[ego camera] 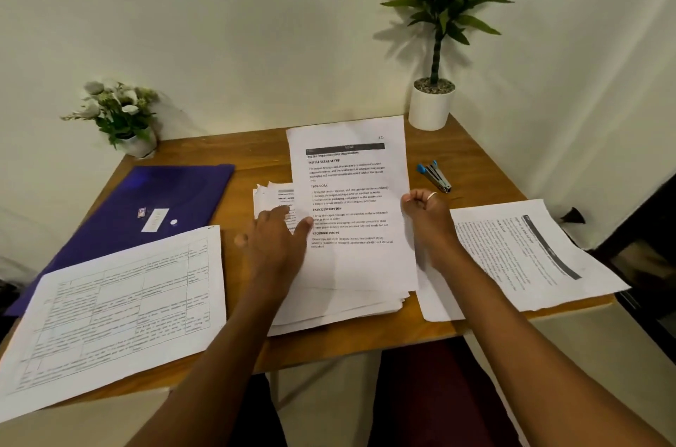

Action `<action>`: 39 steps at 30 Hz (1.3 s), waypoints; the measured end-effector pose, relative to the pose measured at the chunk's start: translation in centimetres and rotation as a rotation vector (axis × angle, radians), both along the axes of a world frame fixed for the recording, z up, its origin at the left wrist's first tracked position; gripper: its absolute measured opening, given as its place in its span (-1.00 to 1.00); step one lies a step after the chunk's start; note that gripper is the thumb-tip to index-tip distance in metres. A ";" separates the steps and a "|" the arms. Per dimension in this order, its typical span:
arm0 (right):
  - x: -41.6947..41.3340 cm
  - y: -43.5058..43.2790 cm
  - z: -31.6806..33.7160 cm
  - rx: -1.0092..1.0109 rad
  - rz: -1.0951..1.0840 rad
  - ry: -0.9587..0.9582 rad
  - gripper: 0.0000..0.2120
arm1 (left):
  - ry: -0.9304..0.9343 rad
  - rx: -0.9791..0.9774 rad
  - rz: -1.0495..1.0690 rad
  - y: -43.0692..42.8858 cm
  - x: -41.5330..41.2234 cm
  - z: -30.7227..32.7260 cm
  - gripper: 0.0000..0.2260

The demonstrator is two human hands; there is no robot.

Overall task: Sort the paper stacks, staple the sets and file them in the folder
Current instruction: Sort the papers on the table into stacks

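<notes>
Right hand (424,212) fingers pinching sheet (351,197) reading "INITIAL SCENE SETUP", "TASK GOAL"; left hand (274,238) fingers lying open on centre stack (329,311).

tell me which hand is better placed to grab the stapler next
Right, probably. The right hand pinches the right edge of the top sheet, just short of the stapler on the same side. The left hand lies flat on the middle stack, and that sheet lies between it and the stapler.

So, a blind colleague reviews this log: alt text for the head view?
Right hand pinches a printed sheet over the middle stack; left hand rests flat there. Purple folder left, stapler right.
</notes>
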State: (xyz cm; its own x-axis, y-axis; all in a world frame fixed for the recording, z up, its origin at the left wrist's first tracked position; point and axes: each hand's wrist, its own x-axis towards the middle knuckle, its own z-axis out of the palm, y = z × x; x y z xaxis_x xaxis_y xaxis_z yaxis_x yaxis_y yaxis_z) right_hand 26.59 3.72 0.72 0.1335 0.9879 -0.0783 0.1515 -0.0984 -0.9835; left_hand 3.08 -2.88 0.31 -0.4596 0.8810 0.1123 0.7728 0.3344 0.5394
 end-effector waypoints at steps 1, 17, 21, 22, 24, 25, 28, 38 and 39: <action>0.2 -0.1 0.2 -0.017 0.008 0.039 -0.89 | -0.051 0.020 -0.020 0.0 0.2 -0.1 -0.47; 7.0 -1.6 2.6 0.028 -0.207 0.111 -0.49 | -0.519 -0.083 -0.486 1.5 4.9 3.5 -0.74; 10.6 -2.0 2.1 0.049 -0.410 0.120 -0.42 | -0.920 -0.212 -0.369 1.9 6.8 3.5 -0.53; 11.5 -2.1 1.9 0.054 -0.458 0.134 -0.41 | -1.028 -0.276 -0.347 1.8 7.1 3.5 -0.53; 13.1 -2.3 1.4 0.068 -0.559 0.147 -0.43 | -1.126 -0.330 -0.326 1.8 8.1 3.4 -0.55; 13.7 -2.4 1.2 0.078 -0.598 0.148 -0.41 | -1.125 -0.330 -0.306 1.8 8.9 3.3 -0.54; 14.4 -2.8 1.0 0.104 -0.706 0.081 -0.14 | -0.913 -0.308 -0.260 2.8 11.3 2.1 -0.45; 10.7 -2.1 -1.5 0.192 -0.106 -0.783 -0.42 | -0.262 -0.227 -0.447 4.5 15.2 1.4 -0.61; 10.1 -2.1 -2.2 0.118 -0.028 -0.839 -0.40 | -0.251 -0.207 -0.458 4.4 15.2 1.6 -0.62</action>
State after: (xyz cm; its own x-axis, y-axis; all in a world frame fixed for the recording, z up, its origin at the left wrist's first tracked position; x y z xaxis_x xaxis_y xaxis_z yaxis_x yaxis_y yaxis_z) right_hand 36.65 1.59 -1.50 0.1255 0.9790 0.1609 0.8346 -0.0165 -0.5505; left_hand 18.29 1.51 1.88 -0.0150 0.9889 -0.1476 0.7207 0.1130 0.6840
